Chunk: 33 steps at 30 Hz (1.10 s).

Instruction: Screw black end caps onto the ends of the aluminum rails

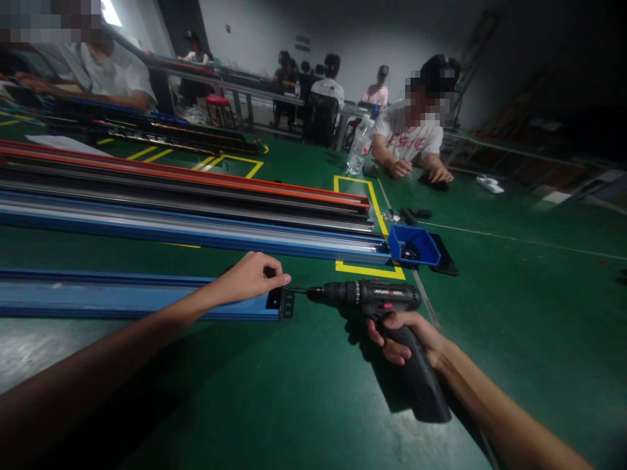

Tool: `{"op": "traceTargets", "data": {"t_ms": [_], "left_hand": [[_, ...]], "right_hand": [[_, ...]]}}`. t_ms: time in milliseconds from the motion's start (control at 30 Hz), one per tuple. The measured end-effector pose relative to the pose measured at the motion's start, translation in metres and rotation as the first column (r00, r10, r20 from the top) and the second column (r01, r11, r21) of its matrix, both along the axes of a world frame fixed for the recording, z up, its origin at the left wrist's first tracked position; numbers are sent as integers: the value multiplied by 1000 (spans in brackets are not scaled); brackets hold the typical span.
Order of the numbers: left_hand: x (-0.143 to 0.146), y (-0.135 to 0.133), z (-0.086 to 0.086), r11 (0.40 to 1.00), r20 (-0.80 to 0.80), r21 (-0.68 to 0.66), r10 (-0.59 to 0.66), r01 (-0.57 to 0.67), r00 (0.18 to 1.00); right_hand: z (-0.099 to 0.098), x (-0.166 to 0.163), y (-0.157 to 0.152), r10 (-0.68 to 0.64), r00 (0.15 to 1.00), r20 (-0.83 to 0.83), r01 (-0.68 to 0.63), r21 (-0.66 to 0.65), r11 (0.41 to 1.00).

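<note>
**Drill at the end of a blue rail**

Head view. Drill (372,297) held level just above the green surface (294,405), near the middle of the scene. Clasped at the handle by the right hand (406,336), fingers wrapped tight round the grip. Bit pointing left, its tip meeting the small black bracket (288,303) at the near end of the blue rail (147,297). Left hand (249,277) curled into a fist on top of that rail end, thumb stretched toward the bracket; whether gripping the rail or only resting on it, cannot tell. Beyond the hands, a stack of long rails (196,202) in blue, grey and orange, laid side by side and running left to right. Just past their right ends, a blue bin (414,245) with small dark parts inside, set at a corner of the yellow tape (369,269). Farther back, a clear water bottle (360,147) standing upright, and next to it a seated person in a white shirt (411,137), both hands down on the surface. More people seated at benches along the far wall
</note>
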<state>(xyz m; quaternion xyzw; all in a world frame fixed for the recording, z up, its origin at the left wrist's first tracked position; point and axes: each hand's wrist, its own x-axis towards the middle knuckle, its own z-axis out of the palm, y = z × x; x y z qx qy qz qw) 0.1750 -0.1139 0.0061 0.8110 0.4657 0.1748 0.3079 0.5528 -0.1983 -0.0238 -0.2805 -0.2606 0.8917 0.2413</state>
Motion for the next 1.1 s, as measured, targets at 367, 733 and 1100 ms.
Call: {"op": "traceTargets", "data": {"t_ms": [367,733,1100], "left_hand": [[1,-2,2,999,14,-31,11,-10,1000],[1,-1,3,1000,16,-27,10,-9,1000],[0,-1,0,1000,50,-24,2,0,999]], "right_hand": [[-1,-1,0,-5,1000,-15,5,32,999],[-1,0,0,-15,1000,8,15,20,1000],[0,-1,0,-4,1000,5,4,14,1000]]}}
